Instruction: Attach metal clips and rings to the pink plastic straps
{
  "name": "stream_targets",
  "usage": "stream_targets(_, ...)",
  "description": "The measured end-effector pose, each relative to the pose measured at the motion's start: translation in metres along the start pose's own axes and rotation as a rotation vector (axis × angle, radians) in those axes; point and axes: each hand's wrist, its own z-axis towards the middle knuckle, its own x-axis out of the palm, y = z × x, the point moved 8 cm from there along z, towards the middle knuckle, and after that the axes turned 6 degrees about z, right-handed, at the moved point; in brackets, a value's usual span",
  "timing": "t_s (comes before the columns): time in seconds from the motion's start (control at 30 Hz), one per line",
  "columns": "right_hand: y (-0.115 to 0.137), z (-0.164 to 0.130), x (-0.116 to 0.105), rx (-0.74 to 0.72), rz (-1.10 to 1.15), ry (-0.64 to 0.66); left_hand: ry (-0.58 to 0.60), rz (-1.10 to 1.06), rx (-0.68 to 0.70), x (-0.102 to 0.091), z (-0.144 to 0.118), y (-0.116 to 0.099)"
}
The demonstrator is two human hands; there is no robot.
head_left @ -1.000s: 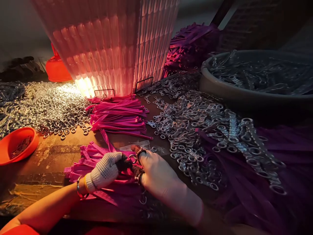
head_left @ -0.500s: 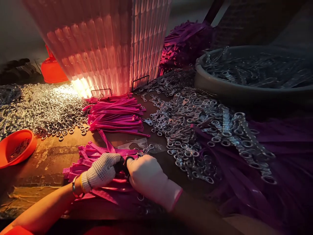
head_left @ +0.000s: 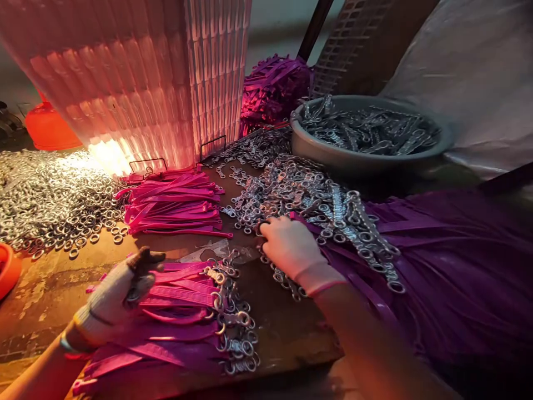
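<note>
Resting at the metal links [head_left: 300, 191], the right hand [head_left: 291, 247] hides its grip; I can't tell its hold. The left hand [head_left: 108, 294], grip loosely parted, hangs by pink straps [head_left: 183, 297] on the worktop [head_left: 291, 339]. Links look stiff, slick, best pinched endwise; straps light, limp.

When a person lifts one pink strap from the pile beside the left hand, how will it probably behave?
The pink straps probably droop, since several curve over others. The metal clasps at their right ends likely weigh those ends down and may tangle, being crowded together.
</note>
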Motion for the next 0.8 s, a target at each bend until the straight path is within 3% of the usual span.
stream_targets(0.07,-0.024,0.011,0.009,0.075,-0.034,-0.015,0.150,-0.274,-0.163,0.035,0.008,0.010)
stream_targets(0.17,-0.036,0.018,0.023,0.109,-0.032,-0.039,0.385,-0.422,-0.317,0.076,0.010,0.012)
stream_targets(0.3,-0.037,0.017,0.025,0.173,0.005,-0.085,0.584,-0.410,-0.302,0.097,0.001,0.007)
stream_targets(0.4,-0.032,0.008,0.009,0.192,0.186,-0.236,0.565,-0.307,-0.208,0.095,-0.002,0.007)
stream_targets(0.5,-0.011,-0.009,-0.003,0.076,0.619,-0.346,0.462,-0.143,-0.119,0.088,0.000,0.010)
stream_targets(0.57,0.017,-0.018,0.000,-0.064,0.855,-0.262,0.410,-0.057,-0.055,0.086,0.000,0.009)
stream_targets(0.63,0.048,-0.029,0.004,-0.211,0.951,-0.169,0.383,-0.003,0.014,0.086,-0.003,0.005)
stream_targets(0.7,0.075,-0.038,0.005,-0.332,0.930,-0.115,0.384,0.036,0.050,0.089,-0.007,0.000)
stream_targets(0.8,0.097,-0.046,0.010,-0.392,0.796,-0.038,0.434,0.074,0.087,0.095,-0.014,-0.005)
